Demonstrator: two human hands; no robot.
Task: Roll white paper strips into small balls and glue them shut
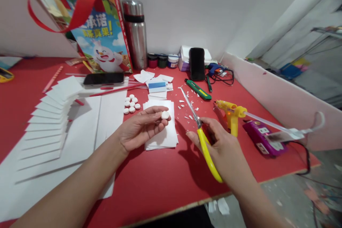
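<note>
A red counter (160, 178) carries a stack of white paper (167, 140). Beside the stack, the right hand (221, 142) grips the yellow-handled scissors (203, 143) with fingers wrapped round the handle and blades pointing away. The left hand (139, 130) hovers over the stack, fingers pinching a small white disc (165, 115) — near a cluster of discs (131, 104).

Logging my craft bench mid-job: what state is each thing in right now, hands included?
left hand, pinching a white disc at the fingertips
right hand, closed around the scissors' handle
scissors, blades shut, tips pointing away
glue gun, standing upright, glue stick loaded
flask, upright, cap on
flat phone, screen dark
paint jars, lids on
</note>
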